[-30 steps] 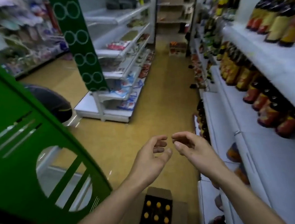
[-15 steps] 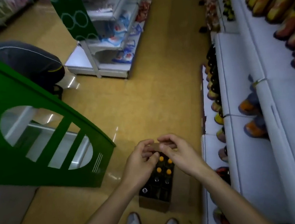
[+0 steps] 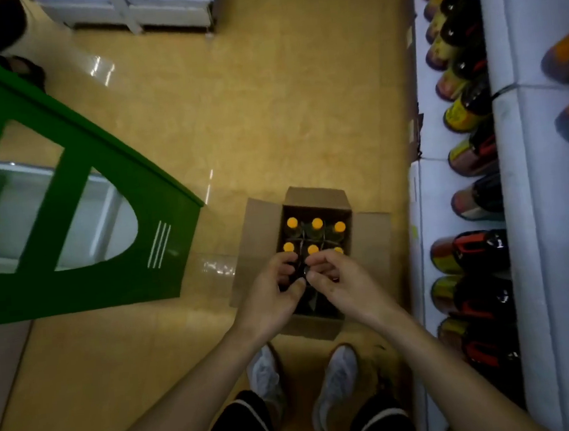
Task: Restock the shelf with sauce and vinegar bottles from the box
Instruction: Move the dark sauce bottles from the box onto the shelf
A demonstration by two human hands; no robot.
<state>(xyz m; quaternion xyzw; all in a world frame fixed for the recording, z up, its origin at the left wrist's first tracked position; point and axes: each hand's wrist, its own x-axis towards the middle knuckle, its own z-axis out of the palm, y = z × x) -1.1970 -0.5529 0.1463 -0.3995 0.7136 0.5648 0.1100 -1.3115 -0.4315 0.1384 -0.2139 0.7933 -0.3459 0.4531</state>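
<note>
Left hand (image 3: 272,297), right hand (image 3: 346,285) curl over bottles (image 3: 317,224) inside box (image 3: 260,224)

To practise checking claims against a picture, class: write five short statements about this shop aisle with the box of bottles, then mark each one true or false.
1. The cardboard box stands on the floor with its flaps open. True.
2. The bottle caps showing in the box are blue. False: they are orange caps.
3. The left hand and the right hand are both over the box. True.
4. The stocked shelf is on the person's left. False: the shelf is on the right, and a green panel stands on the left.
5. The person wears black shoes. False: the shoes are pale.
</note>
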